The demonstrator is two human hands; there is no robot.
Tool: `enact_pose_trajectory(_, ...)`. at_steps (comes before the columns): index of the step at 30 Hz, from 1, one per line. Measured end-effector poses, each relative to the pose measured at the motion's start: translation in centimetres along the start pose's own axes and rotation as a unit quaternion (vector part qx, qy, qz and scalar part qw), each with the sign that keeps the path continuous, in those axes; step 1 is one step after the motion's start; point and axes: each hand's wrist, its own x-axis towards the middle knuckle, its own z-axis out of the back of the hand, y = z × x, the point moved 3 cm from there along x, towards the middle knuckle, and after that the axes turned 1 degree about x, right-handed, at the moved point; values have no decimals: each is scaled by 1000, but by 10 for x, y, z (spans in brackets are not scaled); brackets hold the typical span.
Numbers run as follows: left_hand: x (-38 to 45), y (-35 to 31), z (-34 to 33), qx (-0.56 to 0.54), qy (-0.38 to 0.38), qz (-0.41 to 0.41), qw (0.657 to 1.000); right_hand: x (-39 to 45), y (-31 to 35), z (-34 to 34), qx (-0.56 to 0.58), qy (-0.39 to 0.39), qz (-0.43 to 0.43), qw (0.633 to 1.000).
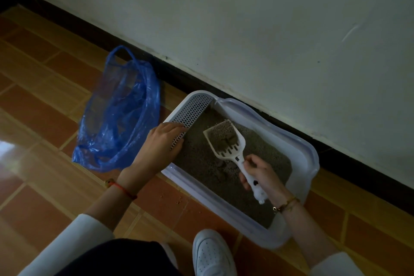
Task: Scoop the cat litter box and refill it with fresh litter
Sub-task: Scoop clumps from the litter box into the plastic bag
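White shoe [211, 253] sits nearest. Her right hand [261, 176] grips the scoop [233, 145] handle, its loaded head above the litter box [309, 163] middle. Her left hand [160, 143] lies flat on the grated left edge.

Bag [118, 114] lies left of litter box [309, 154], which sits against wall [246, 18].
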Motion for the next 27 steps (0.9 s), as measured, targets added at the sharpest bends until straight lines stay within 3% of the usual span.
enact_pose_trajectory(14,-5,-5,-6,-2,8,16,1000,-1,20,-9,75,-30,21,996)
enact_pose_trajectory(27,-5,-3,-5,-8,5,7,1000,-5,31,-13,65,-35,31,997)
